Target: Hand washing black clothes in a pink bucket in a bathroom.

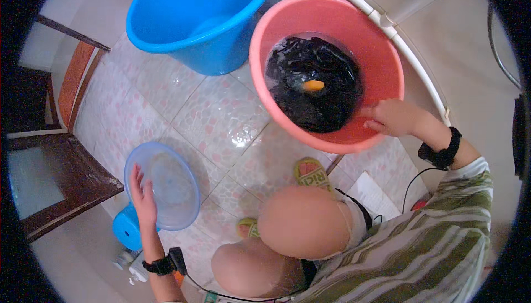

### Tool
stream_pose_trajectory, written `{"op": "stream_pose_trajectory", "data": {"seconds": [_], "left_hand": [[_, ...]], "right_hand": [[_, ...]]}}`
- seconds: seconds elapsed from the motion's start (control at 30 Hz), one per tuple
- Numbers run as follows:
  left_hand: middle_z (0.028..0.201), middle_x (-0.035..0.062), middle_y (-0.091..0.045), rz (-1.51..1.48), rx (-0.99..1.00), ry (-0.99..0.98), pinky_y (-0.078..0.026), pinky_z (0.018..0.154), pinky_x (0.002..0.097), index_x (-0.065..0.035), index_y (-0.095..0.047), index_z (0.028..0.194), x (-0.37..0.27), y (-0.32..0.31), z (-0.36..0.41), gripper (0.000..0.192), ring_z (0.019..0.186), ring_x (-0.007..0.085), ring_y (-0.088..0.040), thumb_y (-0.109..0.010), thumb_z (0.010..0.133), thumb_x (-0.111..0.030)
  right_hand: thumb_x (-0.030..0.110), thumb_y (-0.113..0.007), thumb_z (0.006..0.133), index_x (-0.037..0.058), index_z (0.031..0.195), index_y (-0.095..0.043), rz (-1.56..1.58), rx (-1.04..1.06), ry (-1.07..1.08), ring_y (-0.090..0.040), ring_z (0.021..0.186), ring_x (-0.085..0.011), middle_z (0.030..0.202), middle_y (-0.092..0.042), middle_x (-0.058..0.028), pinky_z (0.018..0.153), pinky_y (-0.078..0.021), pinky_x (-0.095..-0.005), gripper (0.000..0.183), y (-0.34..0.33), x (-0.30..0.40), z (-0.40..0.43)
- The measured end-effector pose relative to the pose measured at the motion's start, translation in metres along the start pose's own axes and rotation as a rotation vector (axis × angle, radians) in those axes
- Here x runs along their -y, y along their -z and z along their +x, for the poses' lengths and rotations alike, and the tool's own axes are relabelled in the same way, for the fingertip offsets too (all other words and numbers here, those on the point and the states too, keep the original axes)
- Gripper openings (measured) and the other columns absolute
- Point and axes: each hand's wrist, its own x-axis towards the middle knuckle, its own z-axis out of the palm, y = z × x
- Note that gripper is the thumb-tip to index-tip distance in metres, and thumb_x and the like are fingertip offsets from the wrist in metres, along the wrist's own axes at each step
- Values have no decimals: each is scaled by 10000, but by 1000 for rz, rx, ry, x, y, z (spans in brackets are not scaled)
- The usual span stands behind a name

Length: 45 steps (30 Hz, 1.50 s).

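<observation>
A pink plastic tub (327, 10) holds dark wet cloth (332, 64) lying in water. On the cloth rests a small orange object (314, 85), too indistinct to name. My right hand (392, 116) is over the tub's near right side, index finger and thumb apart and pointing at the cloth; nothing shows in its grasp. At the lower left, my left hand (143, 197) hovers over or beside a translucent bluish plastic basin (176, 182), fingers spread, holding nothing. Whether it touches the basin's rim I cannot tell.
A tall blue tub (224, 50) stands beside the pink one on wet patterned floor tiles (232, 129). A white pipe (390, 33) runs along the wall behind. A small blue stool or container (128, 228) sits lower left, near a dark-framed door (79, 174). Cables hang from both wristbands.
</observation>
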Motion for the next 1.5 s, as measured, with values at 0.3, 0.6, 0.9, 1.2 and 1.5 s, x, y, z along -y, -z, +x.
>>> {"op": "stream_pose_trajectory", "data": {"seconds": [0.3, 0.6, 0.9, 1.2, 1.5], "left_hand": [[1152, 82, -393, 522, 489, -1000, -219, 913, 479, -124, -442, 1099, -186, -166, 12, 488, 1112, 270, -324, -580, 632, -94], [790, 30, -472, 467, 306, -1136, -231, 893, 477, -103, -519, 761, -173, -203, 13, 114, 949, 221, -430, -471, 658, -95], [705, 13, -441, 517, 252, -1175, -284, 862, 400, -108, -485, 680, -178, -204, 14, 61, 797, 173, -455, -489, 621, -94], [680, 4, -463, 511, 270, -1261, -332, 801, 379, -105, -506, 659, -174, -202, 26, 68, 744, 175, -454, -498, 592, -116], [628, 24, -413, 443, 356, -1266, -375, 651, 307, -80, -452, 598, -147, -165, 10, 50, 647, 188, -416, -478, 571, -114]], "right_hand": [[179, -476, 738, 15, 933, -483, -91, -391, -15, -503, 800, -316, 789, -530, -165, 745, -365, -411, 255, -36, -37, -13], [214, -394, 775, 33, 940, -536, -51, -877, 34, -487, 672, -277, 697, -539, -130, 721, -321, -370, 284, -70, -59, -8], [314, -289, 784, 68, 909, -570, 1, -1072, 107, -444, 571, -268, 578, -491, -105, 622, -310, -352, 394, -81, -64, 1], [353, -283, 784, 84, 873, -583, 48, -1171, 132, -447, 532, -267, 541, -472, -86, 578, -314, -360, 413, -92, -47, -1], [322, -343, 729, 96, 872, -585, 51, -1120, 188, -429, 479, -237, 509, -447, -62, 546, -297, -345, 361, -101, -13, 9]]}}
